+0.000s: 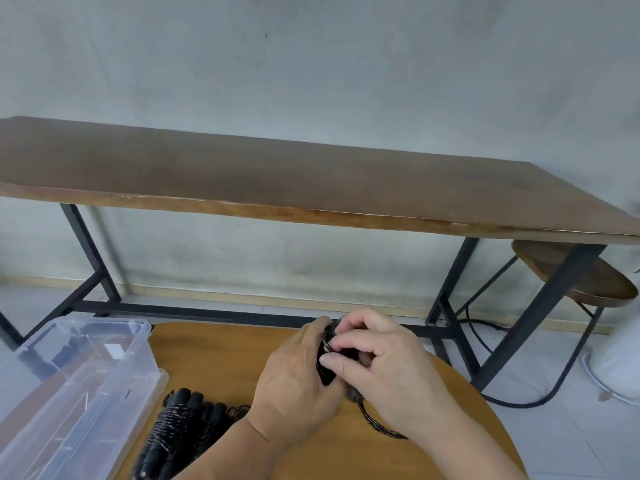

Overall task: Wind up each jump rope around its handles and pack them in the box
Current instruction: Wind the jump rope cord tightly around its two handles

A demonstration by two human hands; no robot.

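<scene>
Over on the left the clear plastic storage box [104,362] is sitting open, with a couple of already wound black speckled jump ropes [180,431] lying just right of it on the round wooden table [221,355]. Mid-table, the left hand [294,379] is gripping the dark rope bundle [325,351] while the right hand [384,362] is pinching a strand against it. I'd be keeping each wrap snug and tucking in the loose tail [377,424] that's trailing near the right wrist.

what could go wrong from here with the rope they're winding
The loose rope tail trailing under the right hand is not yet wound; if either hand's grip eases, the coils on the jump rope held by the left hand may spring loose. The wound ropes lie beside the clear box, still unpacked, near the table edge.
</scene>
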